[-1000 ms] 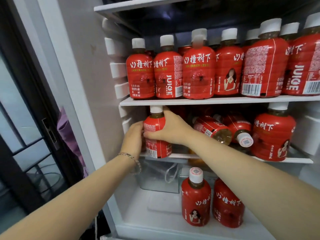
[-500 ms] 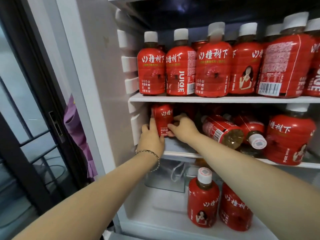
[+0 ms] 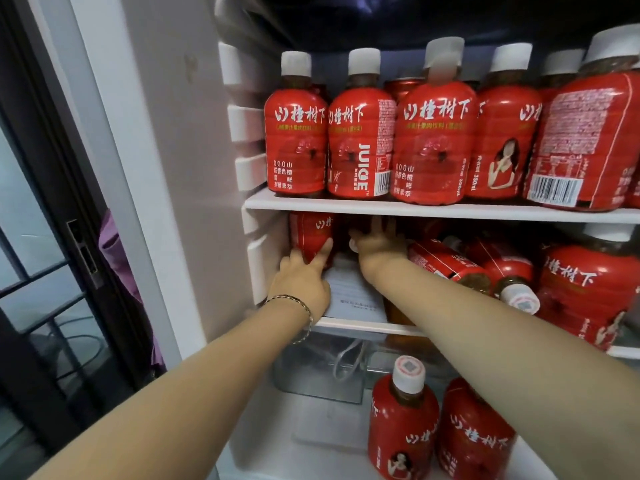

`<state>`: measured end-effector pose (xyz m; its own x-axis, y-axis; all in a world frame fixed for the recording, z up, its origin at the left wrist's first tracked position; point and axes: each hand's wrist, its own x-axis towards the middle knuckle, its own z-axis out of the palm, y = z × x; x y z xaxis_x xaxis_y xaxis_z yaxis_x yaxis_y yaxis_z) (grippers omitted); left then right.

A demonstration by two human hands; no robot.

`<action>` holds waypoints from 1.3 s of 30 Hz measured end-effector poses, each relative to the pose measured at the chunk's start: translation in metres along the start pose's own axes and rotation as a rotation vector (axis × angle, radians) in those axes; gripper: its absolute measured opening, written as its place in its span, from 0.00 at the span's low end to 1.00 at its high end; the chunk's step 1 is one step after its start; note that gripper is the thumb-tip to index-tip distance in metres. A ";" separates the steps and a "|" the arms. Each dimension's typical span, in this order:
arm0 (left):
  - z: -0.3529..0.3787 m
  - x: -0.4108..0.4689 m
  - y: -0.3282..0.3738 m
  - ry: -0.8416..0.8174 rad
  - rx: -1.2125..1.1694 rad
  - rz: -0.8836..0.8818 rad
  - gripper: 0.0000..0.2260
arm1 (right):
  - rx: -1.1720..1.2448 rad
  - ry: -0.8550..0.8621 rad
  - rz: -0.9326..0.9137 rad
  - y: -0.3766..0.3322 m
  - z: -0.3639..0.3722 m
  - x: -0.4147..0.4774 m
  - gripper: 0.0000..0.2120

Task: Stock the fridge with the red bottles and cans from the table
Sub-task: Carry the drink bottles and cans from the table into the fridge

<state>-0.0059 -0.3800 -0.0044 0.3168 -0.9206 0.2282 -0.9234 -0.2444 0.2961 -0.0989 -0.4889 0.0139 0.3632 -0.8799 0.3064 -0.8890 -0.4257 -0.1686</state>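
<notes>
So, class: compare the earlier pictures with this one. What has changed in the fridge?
The bottle went from the middle shelf's front edge to its back left corner. The right hand let go, fingers spread; the left hand still touches it. The other bottles stayed put.

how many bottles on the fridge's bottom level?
2. A capped bottle stands upright at the front; a second bottle stands just to its right, its top hidden behind the right forearm. More may sit out of sight under that arm.
</notes>
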 end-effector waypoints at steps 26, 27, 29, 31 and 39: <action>-0.020 -0.042 0.035 0.211 -0.609 0.183 0.34 | 0.899 0.180 0.032 -0.013 -0.071 -0.115 0.25; -0.022 -0.043 0.035 0.205 -0.596 0.180 0.33 | 0.875 0.163 0.020 -0.012 -0.072 -0.114 0.26; -0.024 -0.045 0.037 0.212 -0.570 0.172 0.33 | 0.813 0.137 0.001 -0.010 -0.074 -0.114 0.27; -0.025 -0.045 0.038 0.220 -0.568 0.147 0.32 | 0.767 0.099 -0.001 -0.009 -0.076 -0.110 0.26; -0.023 -0.033 0.023 0.180 -0.703 -0.080 0.36 | 0.783 -0.171 -0.148 -0.012 -0.072 -0.081 0.19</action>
<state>-0.0329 -0.3481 0.0163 0.4643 -0.8289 0.3120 -0.5578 0.0000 0.8300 -0.1376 -0.3974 0.0586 0.5558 -0.7958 0.2404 -0.3983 -0.5088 -0.7632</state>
